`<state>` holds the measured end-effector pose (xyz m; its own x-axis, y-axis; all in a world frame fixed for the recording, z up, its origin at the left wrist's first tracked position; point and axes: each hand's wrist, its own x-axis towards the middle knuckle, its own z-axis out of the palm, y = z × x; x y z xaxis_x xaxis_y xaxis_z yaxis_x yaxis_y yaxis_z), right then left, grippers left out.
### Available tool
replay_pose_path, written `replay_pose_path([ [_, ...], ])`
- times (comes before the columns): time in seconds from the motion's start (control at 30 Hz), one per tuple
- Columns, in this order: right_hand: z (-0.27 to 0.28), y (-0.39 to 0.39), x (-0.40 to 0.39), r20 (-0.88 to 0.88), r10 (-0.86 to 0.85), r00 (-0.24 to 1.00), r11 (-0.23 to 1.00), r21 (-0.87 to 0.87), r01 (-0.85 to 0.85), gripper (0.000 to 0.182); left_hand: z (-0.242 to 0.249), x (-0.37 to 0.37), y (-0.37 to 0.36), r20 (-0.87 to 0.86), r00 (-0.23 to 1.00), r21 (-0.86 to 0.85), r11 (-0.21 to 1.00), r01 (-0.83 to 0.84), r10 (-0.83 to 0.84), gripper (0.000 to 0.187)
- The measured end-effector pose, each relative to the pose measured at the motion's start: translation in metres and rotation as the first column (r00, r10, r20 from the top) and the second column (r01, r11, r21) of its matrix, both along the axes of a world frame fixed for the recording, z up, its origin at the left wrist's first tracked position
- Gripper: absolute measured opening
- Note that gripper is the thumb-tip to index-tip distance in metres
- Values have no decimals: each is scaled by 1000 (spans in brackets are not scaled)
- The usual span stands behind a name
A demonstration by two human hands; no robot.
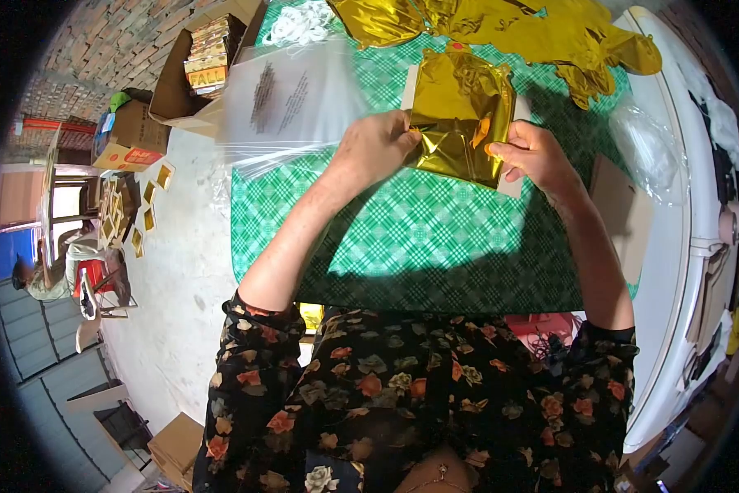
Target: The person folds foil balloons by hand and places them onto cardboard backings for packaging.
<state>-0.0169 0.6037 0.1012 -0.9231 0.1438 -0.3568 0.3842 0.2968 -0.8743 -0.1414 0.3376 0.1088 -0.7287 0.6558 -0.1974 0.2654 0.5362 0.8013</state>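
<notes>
A shiny gold foil sheet, folded into a rectangle (pixel 456 103), lies over a pale card (pixel 508 182) whose edges show at the sides and lower corner. My left hand (pixel 375 146) pinches its left edge between thumb and fingers. At the lower right edge, my right hand (pixel 538 156) grips the foil with thumb on top and fingers curled beneath. More gold foil, flat uninflated balloons (pixel 517 37), spreads across the far side of the table. Left of my left hand is a stack of clear plastic bags (pixel 291 103) with printed text.
A green checked cloth (pixel 419 238) covers the table. White string (pixel 302 22) lies at the back; an open cardboard box (pixel 176 78) with printed packs stands at the left. Clear plastic wrap (pixel 645 148) and a flat board (pixel 620 209) are right. Another person (pixel 53 275) sits far left.
</notes>
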Motion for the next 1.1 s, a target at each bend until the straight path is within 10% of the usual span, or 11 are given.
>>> replay_pose_path([
  [1.1, -23, -15, 0, -188, -147, 971, 984, 73, 163, 18, -7, 4, 16, -255, 966, -55, 998, 24, -38, 23],
])
